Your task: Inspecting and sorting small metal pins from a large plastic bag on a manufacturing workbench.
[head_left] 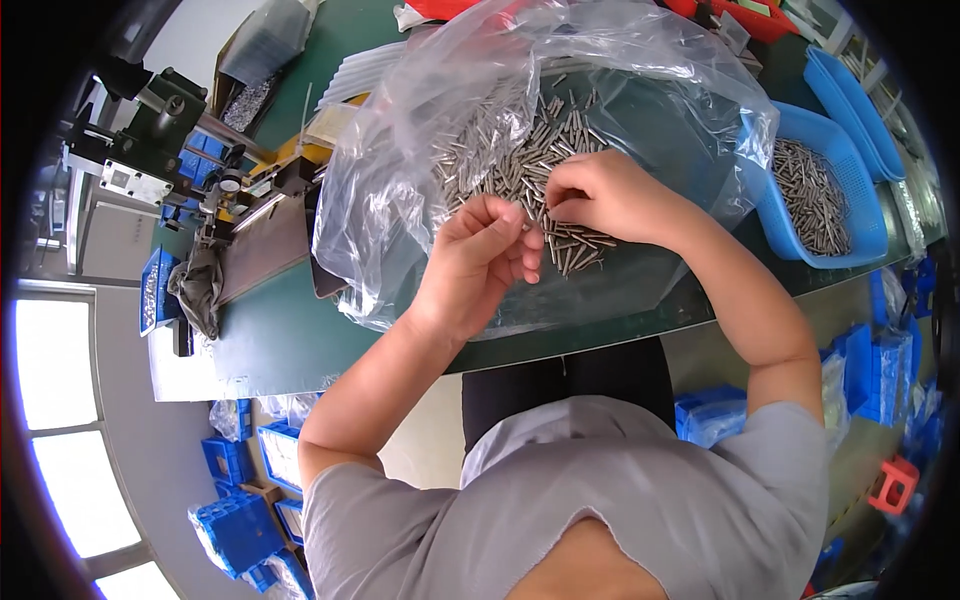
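A heap of short, thin metal pins lies on a large clear plastic bag spread over the green table. At the heap's near edge my left hand is closed, palm side partly turned up, thumb against the index finger. A small glint shows at its fingertips, too small to name. My right hand is just right of it, over the pins, with fingers curled inward and thumb near the index finger. Whatever lies between its fingertips is hidden. The two hands are close together but apart.
A blue basket of similar pins stands at the right, beside another blue tray. At the left is a bench device with a dial gauge. The green table's near edge runs before my body. Blue bins stand below left.
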The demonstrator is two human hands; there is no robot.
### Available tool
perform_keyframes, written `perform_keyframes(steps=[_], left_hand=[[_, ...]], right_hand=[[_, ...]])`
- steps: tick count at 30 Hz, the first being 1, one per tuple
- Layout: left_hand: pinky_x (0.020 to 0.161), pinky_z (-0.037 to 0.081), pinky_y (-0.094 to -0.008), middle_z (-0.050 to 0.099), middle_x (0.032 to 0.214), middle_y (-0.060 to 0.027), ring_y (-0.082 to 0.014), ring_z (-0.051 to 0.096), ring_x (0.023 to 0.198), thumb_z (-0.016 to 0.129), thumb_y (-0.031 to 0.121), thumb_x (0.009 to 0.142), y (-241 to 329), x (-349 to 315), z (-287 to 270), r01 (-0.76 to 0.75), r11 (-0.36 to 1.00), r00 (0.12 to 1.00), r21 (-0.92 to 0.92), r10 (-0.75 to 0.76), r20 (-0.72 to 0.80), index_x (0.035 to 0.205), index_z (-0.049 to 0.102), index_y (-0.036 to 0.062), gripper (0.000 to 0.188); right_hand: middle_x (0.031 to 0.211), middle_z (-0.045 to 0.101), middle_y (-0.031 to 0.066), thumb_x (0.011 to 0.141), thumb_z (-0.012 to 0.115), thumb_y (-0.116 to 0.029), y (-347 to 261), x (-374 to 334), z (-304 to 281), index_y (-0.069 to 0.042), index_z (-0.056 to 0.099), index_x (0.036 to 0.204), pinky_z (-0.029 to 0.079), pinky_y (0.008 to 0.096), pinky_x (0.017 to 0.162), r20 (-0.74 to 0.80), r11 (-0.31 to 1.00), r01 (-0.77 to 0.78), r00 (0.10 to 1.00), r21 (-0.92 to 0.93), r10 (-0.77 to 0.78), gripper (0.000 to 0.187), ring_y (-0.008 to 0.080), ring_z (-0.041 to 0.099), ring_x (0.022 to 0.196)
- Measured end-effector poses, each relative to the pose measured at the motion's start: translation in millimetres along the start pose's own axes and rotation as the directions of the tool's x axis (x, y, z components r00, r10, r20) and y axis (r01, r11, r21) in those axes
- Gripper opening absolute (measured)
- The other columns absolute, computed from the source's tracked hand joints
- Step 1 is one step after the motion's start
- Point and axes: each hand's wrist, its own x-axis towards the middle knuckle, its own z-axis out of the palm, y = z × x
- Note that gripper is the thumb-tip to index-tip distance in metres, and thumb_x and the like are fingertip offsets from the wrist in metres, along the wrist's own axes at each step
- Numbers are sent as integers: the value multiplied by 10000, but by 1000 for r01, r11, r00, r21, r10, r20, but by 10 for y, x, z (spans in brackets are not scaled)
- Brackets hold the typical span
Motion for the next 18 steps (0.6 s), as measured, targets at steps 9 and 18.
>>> perform_keyframes(steps=[9, 18], left_hand=[[664, 497, -309, 606, 859, -98, -167, 578, 722, 524, 134, 924, -117, 80, -112, 30, 971, 994, -239, -5, 108, 922, 522, 50, 84], [651, 508, -309, 621, 861, -105, -180, 602, 715, 539, 116, 914, -140, 68, -162, 88, 964, 993, -250, -66, 97, 923, 533, 42, 75]], right_hand=[[806, 625, 9, 866, 591, -135, -151, -112, -71, -35, 602, 944, 419, 181, 547, -5, 666, -144, 976, 732, 216, 127, 55, 564, 660], [800, 601, 1, 867, 584, -79, -204, -135, 32, -18, 600, 910, 443, 184, 612, 34, 628, -159, 978, 762, 206, 76, 44, 544, 697]])
